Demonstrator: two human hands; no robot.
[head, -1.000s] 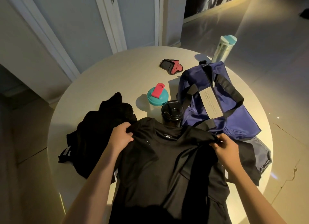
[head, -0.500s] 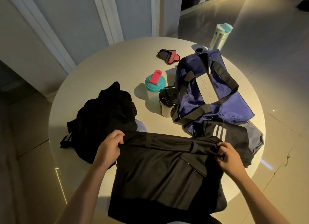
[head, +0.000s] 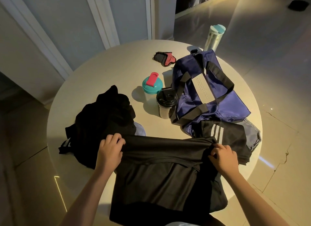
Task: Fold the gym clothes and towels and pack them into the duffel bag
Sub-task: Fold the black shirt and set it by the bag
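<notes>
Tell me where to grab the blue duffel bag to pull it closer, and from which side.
Probably the black strap handle that stands up in a loop over the top of the duffel bag. Come from above and hook fingers under it; the bag's sides sag and offer no firm hold. The right hand, gripping the black shirt, is nearer.

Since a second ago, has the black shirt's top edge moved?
Yes, toward the person. The black shirt reached the black-lidded cup then; now bare table shows between them. The left hand and right hand grip its folded edge.
</notes>
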